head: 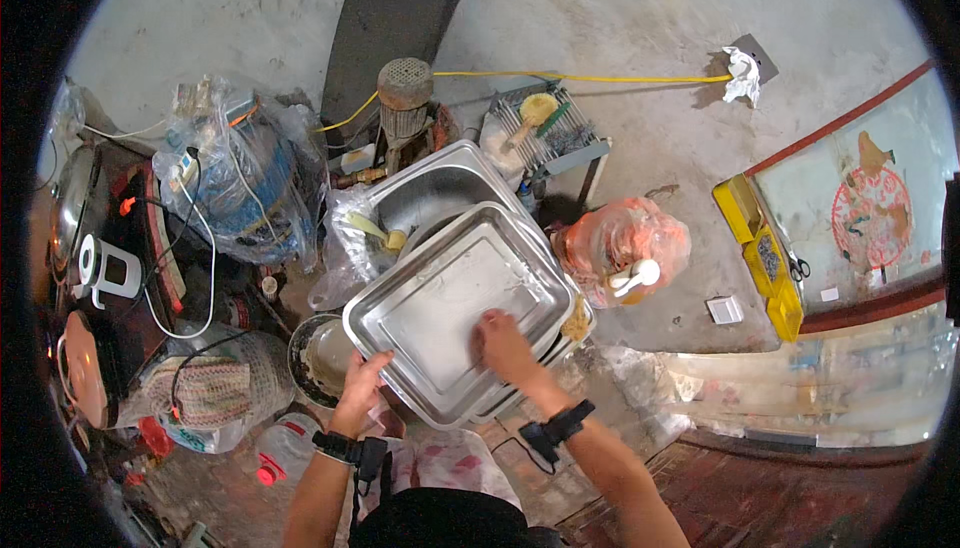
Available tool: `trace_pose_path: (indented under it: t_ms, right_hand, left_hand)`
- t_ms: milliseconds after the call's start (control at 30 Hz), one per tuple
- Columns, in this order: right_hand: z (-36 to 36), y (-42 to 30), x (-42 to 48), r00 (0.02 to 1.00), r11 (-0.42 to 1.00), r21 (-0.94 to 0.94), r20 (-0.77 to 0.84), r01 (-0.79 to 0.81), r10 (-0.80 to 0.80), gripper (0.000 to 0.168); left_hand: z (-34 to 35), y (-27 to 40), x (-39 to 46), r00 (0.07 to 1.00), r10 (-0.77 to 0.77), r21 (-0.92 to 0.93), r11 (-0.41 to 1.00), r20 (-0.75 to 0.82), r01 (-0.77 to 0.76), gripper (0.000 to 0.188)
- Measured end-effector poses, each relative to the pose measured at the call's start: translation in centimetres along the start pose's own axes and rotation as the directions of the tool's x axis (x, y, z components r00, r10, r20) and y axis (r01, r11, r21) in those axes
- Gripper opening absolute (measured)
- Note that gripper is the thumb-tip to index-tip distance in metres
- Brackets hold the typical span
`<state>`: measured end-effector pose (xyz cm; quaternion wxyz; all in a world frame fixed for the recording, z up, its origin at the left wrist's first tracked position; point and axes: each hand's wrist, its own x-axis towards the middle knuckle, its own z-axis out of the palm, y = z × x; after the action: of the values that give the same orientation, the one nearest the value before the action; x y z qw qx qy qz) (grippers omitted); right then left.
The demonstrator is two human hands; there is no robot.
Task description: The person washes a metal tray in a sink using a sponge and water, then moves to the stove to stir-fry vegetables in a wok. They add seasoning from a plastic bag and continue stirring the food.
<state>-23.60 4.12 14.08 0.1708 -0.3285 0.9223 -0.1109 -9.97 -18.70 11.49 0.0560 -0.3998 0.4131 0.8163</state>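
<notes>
A rectangular stainless steel tray (450, 285) lies tilted in front of me, over the edge of a metal sink (435, 188). My left hand (366, 379) grips its near left rim, thumb on top. Over the tray's inner surface, my right hand (504, 345) is blurred, with bunched fingers; whether they pinch anything is hidden. Drops and wet streaks show on the tray. Another metal pan edge (499, 405) shows beneath its near right side. Left of the tray stands a dirty bucket (319, 360) with cloudy contents.
A pale green-handled brush (375, 233) lies at the sink's left. Behind are a pump (405, 109) and a slatted rack (547, 127) with brushes. An orange plastic-wrapped container (622, 248) stands right; a plastic-covered blue barrel (240, 180) and a clear jug (289, 447) are left.
</notes>
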Motion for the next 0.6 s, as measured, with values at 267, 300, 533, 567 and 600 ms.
trace_pose_path:
  t_ms: [267,300,533,567,600]
  right_hand:
    - [1.0,4.0,3.2,0.977,0.994,0.016,-0.184,-0.104,0.105,0.028]
    - [2.1,2.8,3.4,0.992,0.997,0.018,-0.107,-0.071,0.073,0.027]
    - [1.6,4.9,4.6,0.959,0.995,0.091,-0.277,-0.040,0.064,0.026]
    - [1.4,3.9,4.3,0.979,0.994,0.104,-0.200,-0.014,0.034,0.026]
    - [1.9,2.4,3.7,0.992,0.993,0.117,-0.126,0.008,0.007,0.026]
  left_hand:
    - [-0.6,1.4,-1.8,0.990,0.126,0.012,0.992,-0.070,-0.125,0.027]
    - [-0.7,1.1,-1.6,0.988,0.132,-0.011,0.991,-0.085,-0.134,0.027]
    - [-1.3,0.0,-0.9,0.988,0.096,-0.028,0.995,-0.120,-0.100,0.036]
    - [-1.5,-0.2,-0.8,0.989,0.099,-0.040,0.994,-0.110,-0.104,0.036]
    - [-1.2,-0.1,-0.7,0.990,0.093,-0.028,0.995,-0.104,-0.096,0.036]
